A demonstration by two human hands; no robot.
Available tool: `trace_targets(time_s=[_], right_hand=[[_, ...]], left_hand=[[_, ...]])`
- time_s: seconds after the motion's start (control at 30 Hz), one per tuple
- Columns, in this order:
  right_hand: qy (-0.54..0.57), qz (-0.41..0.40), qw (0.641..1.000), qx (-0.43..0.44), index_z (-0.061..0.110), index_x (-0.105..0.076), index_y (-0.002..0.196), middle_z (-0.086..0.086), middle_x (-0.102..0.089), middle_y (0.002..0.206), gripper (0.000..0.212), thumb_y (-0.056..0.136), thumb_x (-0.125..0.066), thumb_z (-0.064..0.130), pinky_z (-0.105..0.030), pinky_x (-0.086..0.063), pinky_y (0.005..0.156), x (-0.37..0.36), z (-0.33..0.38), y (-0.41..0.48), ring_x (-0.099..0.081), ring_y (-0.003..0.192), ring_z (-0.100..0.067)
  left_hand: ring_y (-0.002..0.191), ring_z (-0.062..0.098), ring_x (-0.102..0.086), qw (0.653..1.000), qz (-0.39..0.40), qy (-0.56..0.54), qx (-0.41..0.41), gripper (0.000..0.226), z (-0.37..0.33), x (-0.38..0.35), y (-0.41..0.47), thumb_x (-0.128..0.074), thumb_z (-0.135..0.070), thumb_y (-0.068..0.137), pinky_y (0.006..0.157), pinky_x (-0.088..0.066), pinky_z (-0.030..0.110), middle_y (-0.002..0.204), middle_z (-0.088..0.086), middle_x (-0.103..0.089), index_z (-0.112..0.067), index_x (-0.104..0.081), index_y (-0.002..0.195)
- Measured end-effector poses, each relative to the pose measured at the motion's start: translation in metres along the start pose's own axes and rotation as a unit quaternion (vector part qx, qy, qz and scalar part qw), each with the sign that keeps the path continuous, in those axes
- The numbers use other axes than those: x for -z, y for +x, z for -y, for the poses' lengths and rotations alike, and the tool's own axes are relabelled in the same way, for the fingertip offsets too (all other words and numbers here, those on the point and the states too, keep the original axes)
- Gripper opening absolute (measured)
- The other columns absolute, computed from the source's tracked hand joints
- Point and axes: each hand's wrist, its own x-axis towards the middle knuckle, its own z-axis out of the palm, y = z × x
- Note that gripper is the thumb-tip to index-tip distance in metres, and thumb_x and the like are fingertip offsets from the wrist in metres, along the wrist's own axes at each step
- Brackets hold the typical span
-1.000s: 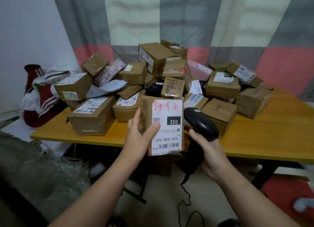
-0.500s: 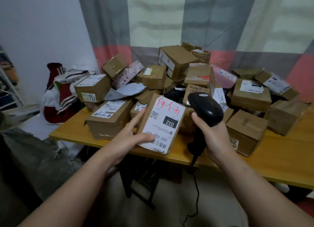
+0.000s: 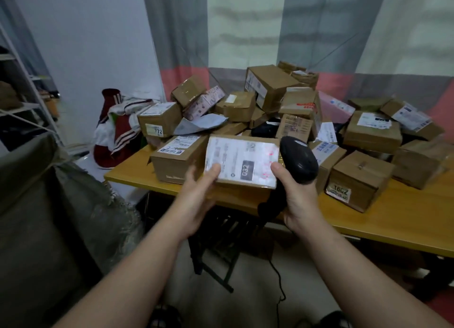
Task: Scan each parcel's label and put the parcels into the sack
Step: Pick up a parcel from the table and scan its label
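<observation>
My left hand holds a brown cardboard parcel from below, its white label marked 032 facing up and lying flat. My right hand grips a black barcode scanner right beside the parcel's right edge, its cable hanging to the floor. The parcel is in the air over the front edge of the yellow table. A grey-green sack stands open at the lower left. Several more cardboard parcels are piled on the table behind, such as the one marked 772.
A red and white striped bag sits on the floor left of the table. A metal shelf rack stands at the far left. Grey, pink and white curtains hang behind the pile. The table's dark folding legs are below my hands.
The parcel has turned from upright with the label facing me to lying flat, label up. My view has swung left, bringing the sack and shelf into sight. The scanner stays at its right edge.
</observation>
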Motion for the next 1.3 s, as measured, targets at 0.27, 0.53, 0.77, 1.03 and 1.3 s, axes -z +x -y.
trace_targets(time_s=[0.27, 0.53, 0.77, 1.03, 1.3], right_hand=[[-0.023, 0.001, 0.999, -0.043, 0.018, -0.066, 0.112, -0.006, -0.073, 0.109, 0.034, 0.079, -0.073, 0.014, -0.036, -0.058, 0.085, -0.014, -0.026, -0.034, -0.068, 0.102, -0.020], [-0.321, 0.128, 0.938, 0.014, 0.024, -0.067, 0.089, -0.004, -0.067, 0.067, 0.012, 0.079, -0.074, 0.028, -0.018, -0.052, 0.052, -0.002, 0.008, -0.030, -0.065, 0.056, -0.014], [-0.364, 0.154, 0.918, 0.014, 0.019, -0.061, 0.072, 0.008, -0.059, 0.047, 0.016, 0.086, -0.069, 0.021, -0.016, -0.045, 0.047, -0.024, 0.012, -0.030, -0.055, 0.044, -0.004], [-0.315, 0.115, 0.942, -0.023, 0.018, -0.063, 0.090, -0.006, -0.061, 0.052, 0.007, 0.088, -0.066, 0.024, -0.024, -0.050, 0.044, -0.022, 0.010, -0.037, -0.056, 0.043, -0.016], [-0.319, 0.104, 0.942, -0.025, 0.022, -0.062, 0.088, -0.006, -0.062, 0.053, 0.004, 0.088, -0.066, 0.025, -0.028, -0.052, 0.048, -0.018, 0.004, -0.037, -0.058, 0.046, -0.017]], left_hand=[[0.111, 0.016, -0.064, 0.988, -0.026, -0.152, -0.022, 0.086, 0.041, -0.023, -0.025, -0.077, -0.038, 0.057, 0.095, -0.046, 0.039, 0.119, -0.005, -0.068, -0.030, -0.042, 0.135], [0.084, -0.006, -0.067, 0.972, -0.087, 0.128, -0.177, 0.059, 0.020, 0.037, 0.004, -0.076, -0.013, 0.079, 0.060, -0.050, 0.008, 0.089, -0.035, -0.066, -0.053, -0.041, 0.104], [0.089, -0.008, -0.063, 0.954, -0.107, 0.200, -0.199, 0.044, 0.016, 0.041, 0.020, -0.079, -0.020, 0.076, 0.067, -0.051, 0.009, 0.104, -0.016, -0.067, -0.047, -0.053, 0.098], [0.102, 0.006, -0.065, 0.956, -0.109, 0.211, -0.173, 0.039, 0.022, 0.039, 0.035, -0.080, -0.031, 0.072, 0.086, -0.055, 0.032, 0.112, -0.009, -0.068, -0.045, -0.056, 0.100], [0.109, 0.010, -0.062, 0.952, -0.106, 0.240, -0.157, 0.058, 0.023, 0.037, 0.038, -0.079, -0.038, 0.070, 0.089, -0.055, 0.036, 0.121, -0.006, -0.063, -0.030, -0.054, 0.122]])
